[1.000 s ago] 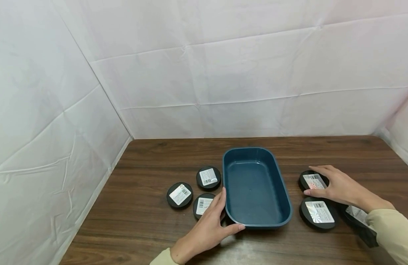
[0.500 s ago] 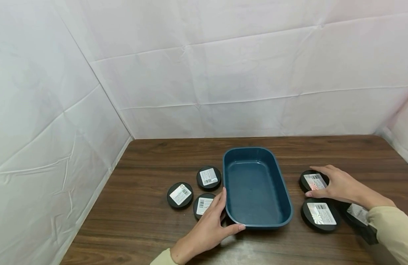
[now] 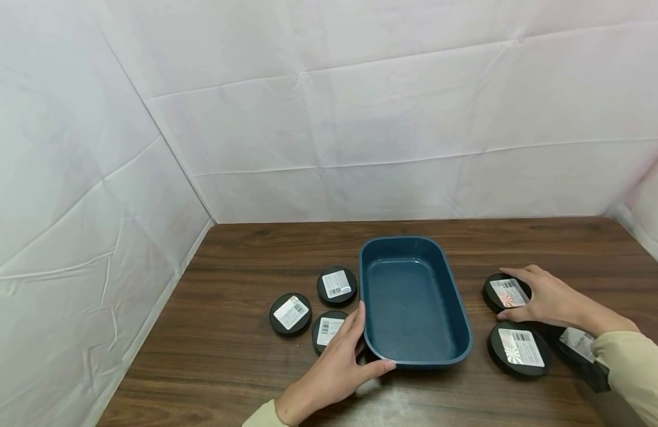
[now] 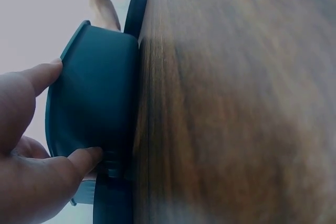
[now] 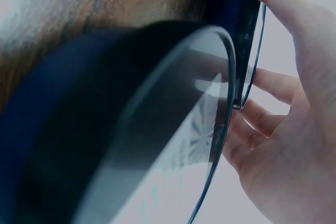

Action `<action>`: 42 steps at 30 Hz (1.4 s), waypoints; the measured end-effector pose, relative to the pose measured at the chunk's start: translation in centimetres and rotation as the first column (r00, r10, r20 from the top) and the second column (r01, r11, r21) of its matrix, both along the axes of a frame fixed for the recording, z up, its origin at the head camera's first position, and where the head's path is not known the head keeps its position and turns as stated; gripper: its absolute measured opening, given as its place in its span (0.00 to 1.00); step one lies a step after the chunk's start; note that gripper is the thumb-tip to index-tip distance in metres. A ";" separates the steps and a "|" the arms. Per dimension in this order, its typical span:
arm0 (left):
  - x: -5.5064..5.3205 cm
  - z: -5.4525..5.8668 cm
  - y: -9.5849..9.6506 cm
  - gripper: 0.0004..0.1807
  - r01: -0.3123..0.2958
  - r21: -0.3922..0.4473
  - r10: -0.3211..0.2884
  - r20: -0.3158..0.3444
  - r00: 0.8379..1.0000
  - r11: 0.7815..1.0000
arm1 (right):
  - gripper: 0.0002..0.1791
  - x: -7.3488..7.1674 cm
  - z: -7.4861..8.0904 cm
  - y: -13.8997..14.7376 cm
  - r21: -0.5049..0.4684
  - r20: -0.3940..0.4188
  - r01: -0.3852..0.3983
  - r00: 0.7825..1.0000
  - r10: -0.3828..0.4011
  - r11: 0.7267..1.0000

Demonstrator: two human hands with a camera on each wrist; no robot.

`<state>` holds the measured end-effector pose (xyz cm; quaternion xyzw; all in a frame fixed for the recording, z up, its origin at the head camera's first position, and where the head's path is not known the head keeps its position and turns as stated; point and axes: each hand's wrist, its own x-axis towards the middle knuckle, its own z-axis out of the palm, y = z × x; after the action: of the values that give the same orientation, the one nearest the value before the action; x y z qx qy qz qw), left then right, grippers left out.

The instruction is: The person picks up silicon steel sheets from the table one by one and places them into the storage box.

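Note:
A dark blue plastic tub (image 3: 414, 308) with nothing in it stands mid-table. My left hand (image 3: 334, 370) grips its near left corner, thumb on the front rim and fingers along the left side; the left wrist view shows fingertips (image 4: 90, 156) against the outer wall. At the right, my right hand (image 3: 555, 302) reaches over a flat round black case (image 3: 505, 292) with a white barcode label, fingers on its far edge and thumb at its near edge. Just nearer lies a second black case (image 3: 518, 350). In the right wrist view this nearer case (image 5: 157, 129) fills the foreground.
A third labelled black case (image 3: 574, 344) lies partly hidden under the right forearm. Left of the tub are more black cases (image 3: 290, 314), (image 3: 336, 286), with another case (image 3: 327, 328) partly behind the left hand. White cloth walls (image 3: 361, 130) bound the wooden table (image 3: 227, 379).
The nearer right-hand case has slid slightly right and towards me. My right thumb has shifted right along the edge between the two cases. The left hand and tub have stayed put.

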<state>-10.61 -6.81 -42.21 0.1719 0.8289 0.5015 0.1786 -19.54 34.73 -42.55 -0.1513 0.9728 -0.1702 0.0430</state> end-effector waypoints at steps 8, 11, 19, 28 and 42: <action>0.0 0.0 0.0 0.58 0.003 -0.011 -0.003 -0.002 1.000 1.000 | 0.55 0.0 0.0 -0.1 0.009 0.008 0.008 1.000 -0.008 1.000; 0.0 -0.1 0.0 0.59 0.005 -0.013 -0.005 -0.015 1.000 1.000 | 0.54 -0.1 0.0 -0.2 0.012 -0.003 0.009 1.000 -0.009 1.000; 0.0 0.2 0.0 0.57 0.007 -0.043 -0.008 -0.020 1.000 0.999 | 0.52 -0.2 -0.1 -0.2 0.014 -0.023 0.016 1.000 -0.016 1.000; -0.1 0.1 0.2 0.57 0.009 -0.091 -0.012 -0.033 0.999 0.996 | 0.52 -0.3 -0.4 -0.2 0.013 -0.029 0.021 0.999 -0.020 1.000; -0.1 -0.1 0.2 0.56 0.027 0.043 -0.028 0.015 1.000 0.999 | 0.51 -0.3 -0.5 0.0 0.019 -0.027 0.028 0.999 -0.028 0.999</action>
<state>-10.72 -6.57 -42.32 0.1831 0.8142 0.5179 0.1883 -19.88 34.71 -43.04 -0.1396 0.9769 -0.1595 0.0289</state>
